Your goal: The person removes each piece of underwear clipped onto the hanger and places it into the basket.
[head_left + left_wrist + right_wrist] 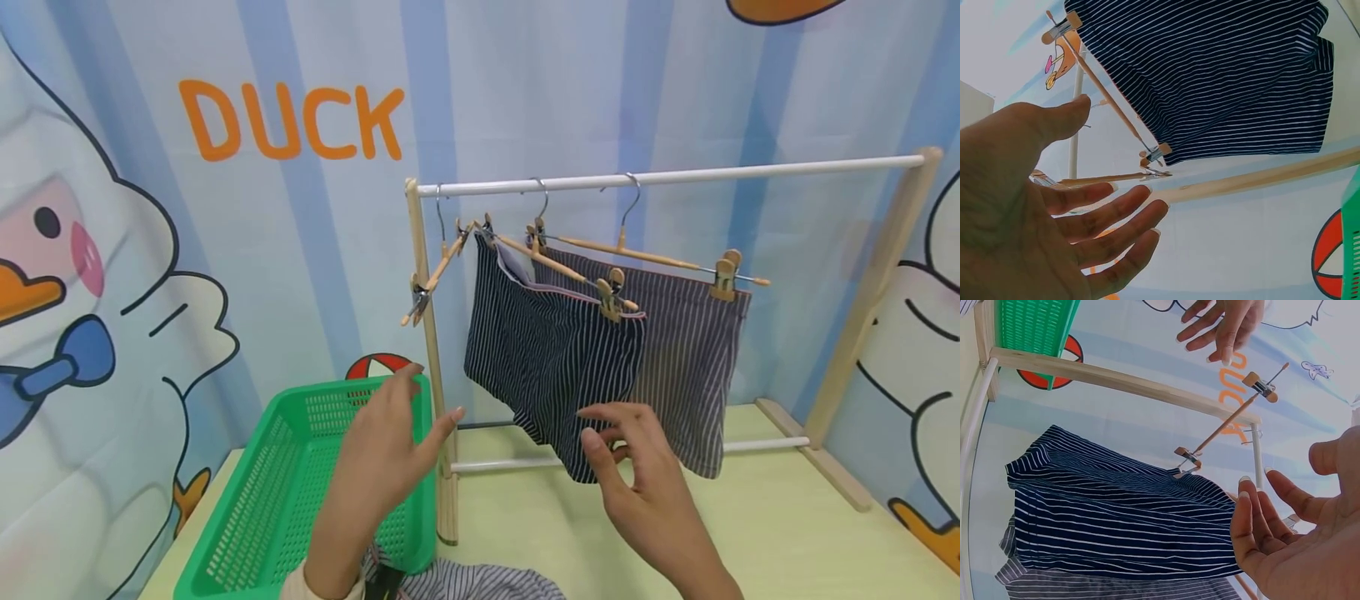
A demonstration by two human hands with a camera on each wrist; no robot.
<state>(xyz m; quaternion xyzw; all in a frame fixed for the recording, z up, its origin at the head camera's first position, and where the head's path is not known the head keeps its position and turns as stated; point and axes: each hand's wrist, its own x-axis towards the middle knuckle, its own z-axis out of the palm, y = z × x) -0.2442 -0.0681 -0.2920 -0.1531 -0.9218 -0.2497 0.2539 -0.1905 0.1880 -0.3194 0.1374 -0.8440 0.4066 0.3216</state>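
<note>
Green basket [251,500], left, partly hidden behind empty, loose-fingered left hand [382,454]; grey shorts [693,367] likewise behind navy shorts [551,358]; empty, bent-fingered right hand [645,492]; near striped cloth [487,581], cut off.

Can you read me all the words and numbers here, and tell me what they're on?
"DUCK": orange letters on the blue-striped backdrop.
I can read no other words or numbers, including on the navy striped shorts, grey striped shorts or green basket.
</note>
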